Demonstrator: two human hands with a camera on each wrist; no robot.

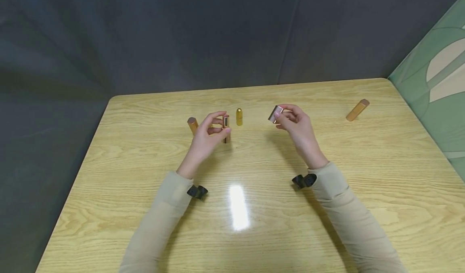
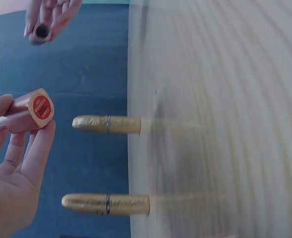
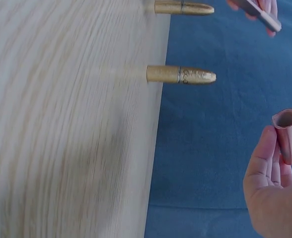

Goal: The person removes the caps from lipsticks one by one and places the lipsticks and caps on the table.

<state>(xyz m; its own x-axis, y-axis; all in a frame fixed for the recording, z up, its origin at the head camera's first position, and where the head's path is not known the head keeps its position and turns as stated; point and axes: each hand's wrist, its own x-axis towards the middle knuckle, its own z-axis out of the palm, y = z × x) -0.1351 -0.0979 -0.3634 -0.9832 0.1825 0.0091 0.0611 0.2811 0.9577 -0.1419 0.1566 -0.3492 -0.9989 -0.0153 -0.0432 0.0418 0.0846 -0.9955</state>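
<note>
My left hand (image 1: pixel 207 138) pinches a rose-gold lipstick tube (image 1: pixel 226 121) between thumb and fingers, held above the table. In the left wrist view a round red label shows on the base of that lipstick tube (image 2: pixel 31 110). My right hand (image 1: pixel 299 130) pinches a matching lipstick cap (image 1: pixel 276 114) in the air, tilted. Its hollow open end shows in the right wrist view, where the cap (image 3: pixel 290 136) is held by thumb and fingers. The cap and tube are apart. A gold bullet-shaped tube (image 1: pixel 239 117) stands on the table between the hands.
A copper-coloured tube (image 1: pixel 192 124) is just left of my left hand, partly hidden by it. Another copper tube (image 1: pixel 357 110) stands at the far right. In the left wrist view a second gold tube (image 2: pixel 106 204) stands nearby. A dark curtain (image 1: pixel 203 39) hangs behind the wooden table (image 1: pixel 276 232).
</note>
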